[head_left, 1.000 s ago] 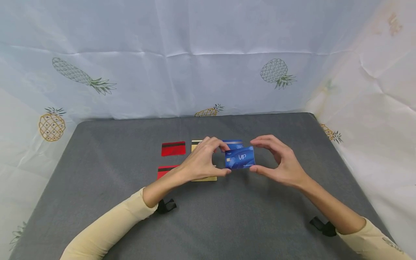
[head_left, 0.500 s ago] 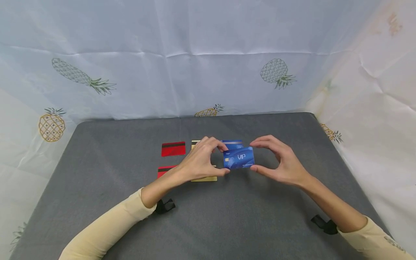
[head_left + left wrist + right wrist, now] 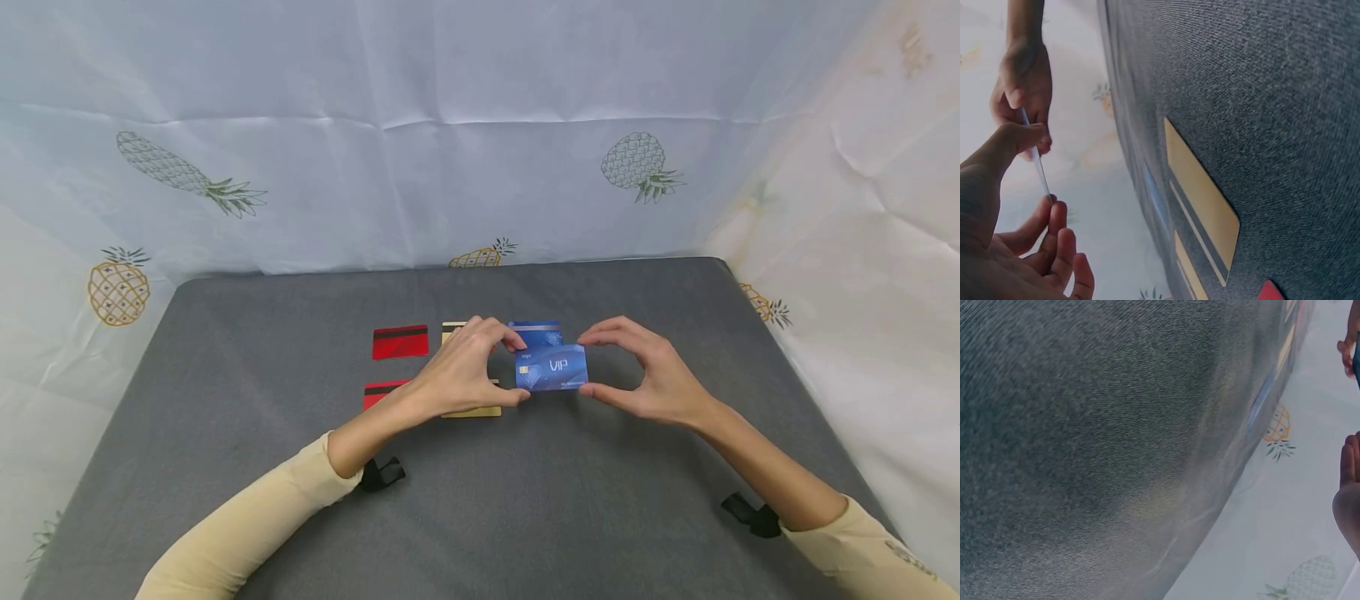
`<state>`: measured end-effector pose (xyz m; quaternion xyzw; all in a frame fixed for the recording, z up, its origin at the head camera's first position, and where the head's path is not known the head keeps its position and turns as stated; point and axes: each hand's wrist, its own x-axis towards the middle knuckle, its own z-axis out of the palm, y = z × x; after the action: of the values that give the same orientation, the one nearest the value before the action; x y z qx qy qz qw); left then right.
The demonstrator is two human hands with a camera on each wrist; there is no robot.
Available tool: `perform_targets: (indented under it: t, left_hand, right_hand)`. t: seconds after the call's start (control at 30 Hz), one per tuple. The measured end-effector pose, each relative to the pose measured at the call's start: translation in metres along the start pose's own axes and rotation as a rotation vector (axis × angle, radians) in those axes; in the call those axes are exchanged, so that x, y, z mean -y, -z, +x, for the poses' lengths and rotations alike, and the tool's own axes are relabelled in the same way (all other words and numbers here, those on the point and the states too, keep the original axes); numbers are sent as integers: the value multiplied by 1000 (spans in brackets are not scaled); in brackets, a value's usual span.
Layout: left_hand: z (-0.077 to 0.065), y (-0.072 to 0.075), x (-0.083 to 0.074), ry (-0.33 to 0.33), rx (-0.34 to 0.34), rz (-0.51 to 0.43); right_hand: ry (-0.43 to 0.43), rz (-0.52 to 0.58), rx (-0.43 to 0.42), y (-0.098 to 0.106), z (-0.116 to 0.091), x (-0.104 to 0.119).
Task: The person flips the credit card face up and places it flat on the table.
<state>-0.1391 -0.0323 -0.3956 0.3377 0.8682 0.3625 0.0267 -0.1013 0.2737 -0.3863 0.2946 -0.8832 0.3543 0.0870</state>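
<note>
A blue VIP bank card (image 3: 551, 369) is held up over the table between both hands, its chip side facing the head camera. My left hand (image 3: 465, 367) holds it by the left edge, thumb at the lower corner and curled forefinger at the upper one. On the opposite edge, my right hand (image 3: 663, 379) grips the corners the same way. Seen edge-on in the left wrist view, the card (image 3: 1037, 165) appears as a thin strip. Behind it a second blue card (image 3: 536, 332) lies on the table, partly covered.
Two red cards, one farther back (image 3: 400, 342) and one nearer (image 3: 384, 392), lie to the left on the grey table (image 3: 570, 517). Two gold cards, a nearer one (image 3: 480, 412) and one farther back (image 3: 452, 327), are partly hidden by my left hand. A pineapple-print cloth (image 3: 420, 192) hangs behind.
The held card has shifted slightly left and its face has tilted, now looking paler. Both hands keep their grip; the right hand has dipped very slightly. The cards on the table lie as before.
</note>
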Motion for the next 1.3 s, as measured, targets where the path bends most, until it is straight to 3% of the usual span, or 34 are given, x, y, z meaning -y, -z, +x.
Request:
perform_targets:
  t: [0.3,0.73,1.3]
  left_hand:
    - [2,-4,-1,2,46,157]
    - [3,-15,-1,40,164,296]
    - [5,-25,2,46,263,386]
  right_hand:
    - [3,-80,65,-3,-2,-10]
    - [6,-64,151,-18,-8,-27]
    - [-38,-73,217,-34,-12,-33]
